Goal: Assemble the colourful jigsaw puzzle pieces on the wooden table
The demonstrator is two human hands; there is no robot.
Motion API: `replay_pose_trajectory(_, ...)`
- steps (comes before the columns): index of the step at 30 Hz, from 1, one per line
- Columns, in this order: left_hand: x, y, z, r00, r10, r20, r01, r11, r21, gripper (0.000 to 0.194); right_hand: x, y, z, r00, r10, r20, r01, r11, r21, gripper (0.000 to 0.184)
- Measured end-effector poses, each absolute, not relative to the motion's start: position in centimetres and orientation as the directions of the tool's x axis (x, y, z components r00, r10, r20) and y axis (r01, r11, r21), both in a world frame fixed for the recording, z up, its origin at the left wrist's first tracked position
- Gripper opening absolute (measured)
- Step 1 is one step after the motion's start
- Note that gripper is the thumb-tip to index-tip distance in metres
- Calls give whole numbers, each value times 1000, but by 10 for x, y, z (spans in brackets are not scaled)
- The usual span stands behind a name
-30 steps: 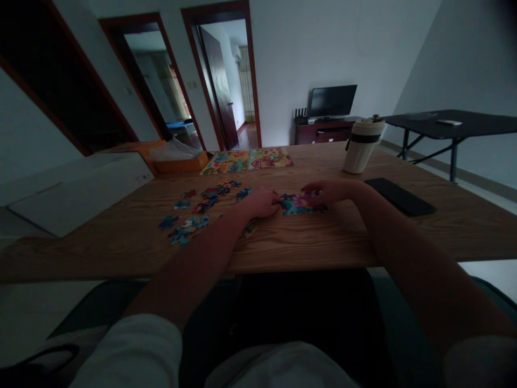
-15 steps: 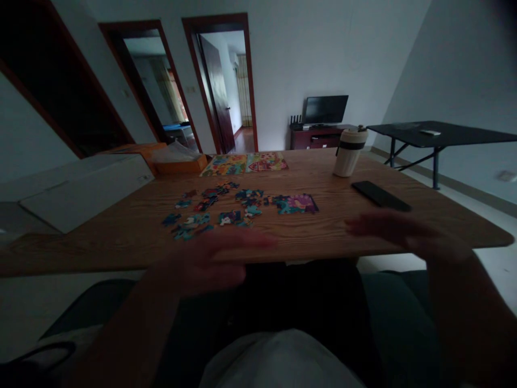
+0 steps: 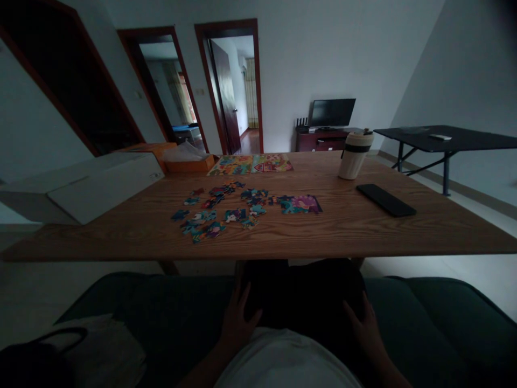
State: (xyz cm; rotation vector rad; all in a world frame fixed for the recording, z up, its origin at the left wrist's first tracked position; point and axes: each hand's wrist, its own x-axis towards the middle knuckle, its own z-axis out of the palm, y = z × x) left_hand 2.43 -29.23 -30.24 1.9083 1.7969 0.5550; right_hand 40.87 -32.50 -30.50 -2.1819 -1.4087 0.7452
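Observation:
My left hand [image 3: 239, 318] lies on my left thigh with its fingers spread, holding nothing. On the other thigh rests my right hand [image 3: 363, 320], also empty, thumb and fingers apart. Beyond my knees, on the wooden table [image 3: 283, 240], several loose jigsaw pieces [image 3: 204, 216] are scattered left of centre. Right of them lies a joined section of the puzzle [image 3: 301, 204] in purple and teal. Two colourful picture sheets [image 3: 252, 164] lie flat behind the pieces. Both hands are below the table edge, apart from the puzzle.
A black phone-like slab [image 3: 385, 200] and a cream tumbler [image 3: 355, 155] are at the table's right. A white box [image 3: 105, 186] and an orange box [image 3: 191, 163] with clear plastic stand at the left. A cloth bag [image 3: 105, 345] lies on the green sofa [image 3: 169, 307].
Both hands have come down from above the table's front edge onto my thighs. The view has shifted slightly; the puzzle pieces, tumbler and slab stay where they were.

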Motion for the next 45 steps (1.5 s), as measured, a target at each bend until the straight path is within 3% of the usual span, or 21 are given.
replay_pose_trajectory(3,19,-291,-303,74,997,3,800,-61,597,77,415,-327,-335,455,868,-200,619,-470,-630,90)
replay_pose_trajectory(10,19,-291,-305,71,997,-1,782,-55,621,70,413,-326,-347,455,875,-167,593,-437,-676,88)
replay_pose_trajectory(15,19,-292,-304,86,996,20,773,-80,629,69,404,-325,-330,438,885,-160,693,-445,-567,86)
replay_pose_trajectory(20,19,-292,-305,89,996,5,782,-73,618,69,374,-334,-323,427,890,-160,761,-449,-468,98)
replay_pose_trajectory(24,18,-291,-304,103,995,4,783,-84,616,69,361,-333,-301,353,896,-269,780,-441,-444,105)
replay_pose_trajectory(26,19,-291,-303,114,993,14,780,-98,618,69,360,-329,-276,239,896,-374,766,-411,-495,100)
replay_pose_trajectory(28,19,-291,-302,110,994,14,778,-95,621,68,357,-326,-243,-19,885,-465,719,-311,-621,87)
replay_pose_trajectory(30,20,-291,-301,105,994,12,777,-89,623,68,348,-327,-209,-355,838,-413,577,-151,-803,77)
replay_pose_trajectory(33,20,-291,-303,108,994,25,776,-100,623,69,326,-333,-171,-691,615,-381,433,-70,-899,74)
replay_pose_trajectory(38,16,-290,-312,122,992,32,772,-115,625,67,310,-340,-146,-736,544,-403,459,-38,-888,72)
replay_pose_trajectory(42,16,-289,-318,126,989,77,759,-146,635,66,320,-344,-127,-842,459,-284,358,81,-930,65)
replay_pose_trajectory(45,17,-288,-318,120,989,80,756,-144,638,66,320,-347,-117,-857,458,-237,305,81,-949,58)
